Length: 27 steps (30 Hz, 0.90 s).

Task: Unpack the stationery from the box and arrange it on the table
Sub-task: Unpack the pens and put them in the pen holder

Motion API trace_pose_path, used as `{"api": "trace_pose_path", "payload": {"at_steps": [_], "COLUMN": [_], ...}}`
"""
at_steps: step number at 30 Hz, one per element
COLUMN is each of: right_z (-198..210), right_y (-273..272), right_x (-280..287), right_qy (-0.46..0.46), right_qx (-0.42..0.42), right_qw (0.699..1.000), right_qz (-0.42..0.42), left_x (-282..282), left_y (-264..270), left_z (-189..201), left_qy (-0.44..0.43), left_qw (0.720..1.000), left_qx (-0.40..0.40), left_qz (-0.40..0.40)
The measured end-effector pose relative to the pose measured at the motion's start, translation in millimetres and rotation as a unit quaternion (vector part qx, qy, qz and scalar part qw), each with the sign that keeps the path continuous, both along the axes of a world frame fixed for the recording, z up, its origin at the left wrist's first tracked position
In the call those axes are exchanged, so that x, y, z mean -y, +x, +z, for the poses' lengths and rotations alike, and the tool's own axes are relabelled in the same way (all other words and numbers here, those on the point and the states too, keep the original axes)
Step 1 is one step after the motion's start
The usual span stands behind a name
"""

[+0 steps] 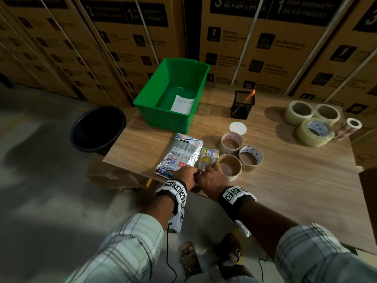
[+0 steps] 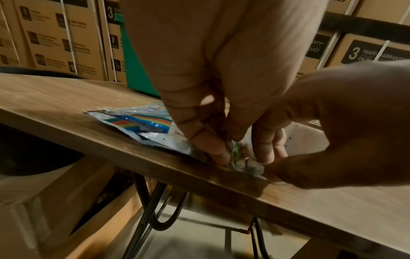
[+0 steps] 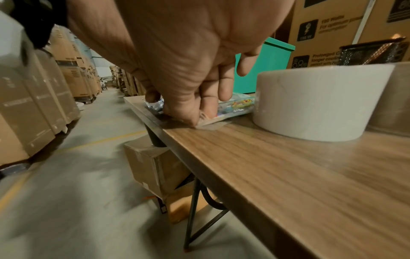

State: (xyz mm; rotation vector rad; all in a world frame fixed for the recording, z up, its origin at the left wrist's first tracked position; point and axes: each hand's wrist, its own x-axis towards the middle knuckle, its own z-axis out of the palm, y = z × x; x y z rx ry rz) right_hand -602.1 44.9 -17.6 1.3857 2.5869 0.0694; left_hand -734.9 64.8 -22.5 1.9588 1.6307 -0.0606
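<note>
A green plastic box stands at the table's back left with a white sheet of paper on its floor. In front of it lies a silver pack of pens. Beside that, at the front edge, lies a small colourful packet. My left hand and my right hand both pinch the near end of the small packet, which rests flat on the wooden table.
Three brown tape rolls sit just right of the packet, the nearest close to my right hand. Clear tape rolls lie far right. A black mesh holder, a white lid, a black bin and stacked cartons surround the table.
</note>
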Motion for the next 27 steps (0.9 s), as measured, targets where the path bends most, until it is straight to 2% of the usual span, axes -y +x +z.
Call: {"api": "trace_pose_path", "payload": {"at_steps": [3,6,9,10,11,13,15,20,24,27], "right_z": [0,2,17,24,30,41,50,67,71,72], "right_y": [-2,2,10,12,14,17,19,25,29,33], "right_x": [2,0,-3,-5,-7,-12,-15,-17,-17,-16], "right_qy": [0.03,0.064,0.097,0.101,0.103,0.085,0.074,0.041,0.013,-0.031], "right_qx": [-0.009,-0.041,-0.076,-0.086,-0.094,-0.096,-0.091,-0.144,-0.192,-0.198], "right_qw": [0.999,0.997,0.992,0.991,0.99,0.991,0.992,0.988,0.981,0.978], "right_qz": [-0.009,-0.016,-0.029,-0.034,-0.036,-0.044,-0.046,-0.033,-0.034,-0.065], "left_x": [2,0,-4,-5,-5,-8,-13,-27,-30,-34], "left_y": [2,1,0,1,3,10,16,18,21,20], "left_z": [3,6,11,15,18,24,34,35,35,33], "left_qy": [-0.007,-0.023,-0.028,-0.045,-0.072,-0.138,-0.16,-0.192,-0.158,-0.149], "left_qw": [1.0,0.997,0.985,0.969,0.94,0.866,0.835,0.824,0.852,0.846], "left_qx": [0.003,0.015,0.082,0.141,0.223,0.356,0.411,0.424,0.413,0.419], "left_qz": [0.016,0.065,0.152,0.198,0.249,0.323,0.327,0.323,0.282,0.295]}}
